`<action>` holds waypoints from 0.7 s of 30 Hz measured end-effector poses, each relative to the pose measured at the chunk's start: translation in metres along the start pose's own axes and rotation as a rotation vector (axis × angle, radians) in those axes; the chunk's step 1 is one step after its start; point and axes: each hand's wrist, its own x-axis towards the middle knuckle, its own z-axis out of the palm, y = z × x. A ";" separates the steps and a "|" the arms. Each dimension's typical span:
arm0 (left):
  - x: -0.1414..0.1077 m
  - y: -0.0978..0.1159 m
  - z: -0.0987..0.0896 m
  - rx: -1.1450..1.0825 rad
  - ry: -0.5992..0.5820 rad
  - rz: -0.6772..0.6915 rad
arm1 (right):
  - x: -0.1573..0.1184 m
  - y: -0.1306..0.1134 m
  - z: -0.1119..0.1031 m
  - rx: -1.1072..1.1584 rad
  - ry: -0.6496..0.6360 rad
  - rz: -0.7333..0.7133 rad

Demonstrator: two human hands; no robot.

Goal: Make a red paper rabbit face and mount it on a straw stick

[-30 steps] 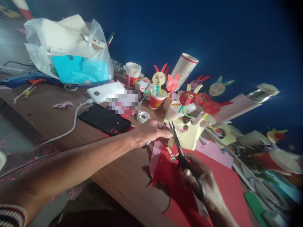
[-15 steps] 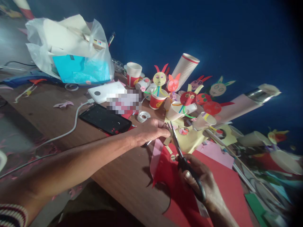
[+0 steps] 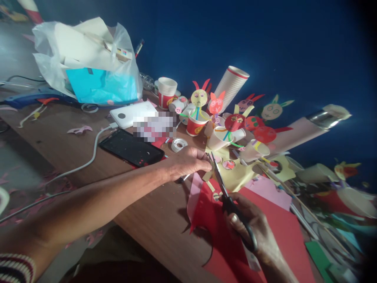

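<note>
Scissors point(image 3: 227, 201) are in the right hand point(image 3: 250, 222), over the red sheet point(image 3: 277, 239), fingers wrapped round the black handles and blades just slightly apart at the tips. Left hand point(image 3: 190, 163) is right by those tips, thumb and fingers pinched on what looks like a small strip of pale yellow paper point(image 3: 211, 187), though the grip itself is partly hidden. Compared with a second ago the hands have barely budged; the main change is the big yellow sheet point(image 3: 240, 175) behind the blades, which has slumped flatter and now shows more of the white cup point(image 3: 253, 152) behind it.

Worktop point(image 3: 141, 204) is brown wood-look and pretty cluttered: black phone point(image 3: 131, 147), white gadget point(image 3: 131, 114) with a cable point(image 3: 94, 147) plugged in, tape roll point(image 3: 179, 145), a stuffed plastic bag point(image 3: 120, 41) at the back. Cups with paper faces crowd near a leaning cup stack point(image 3: 232, 84). Dark blue wall point(image 3: 279, 43) behind, pink scraps point(image 3: 57, 182) on the grey floor point(image 3: 22, 157).
</note>
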 end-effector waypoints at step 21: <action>-0.002 0.008 -0.002 -0.036 -0.007 -0.055 | 0.003 0.011 -0.011 0.033 -0.099 -0.021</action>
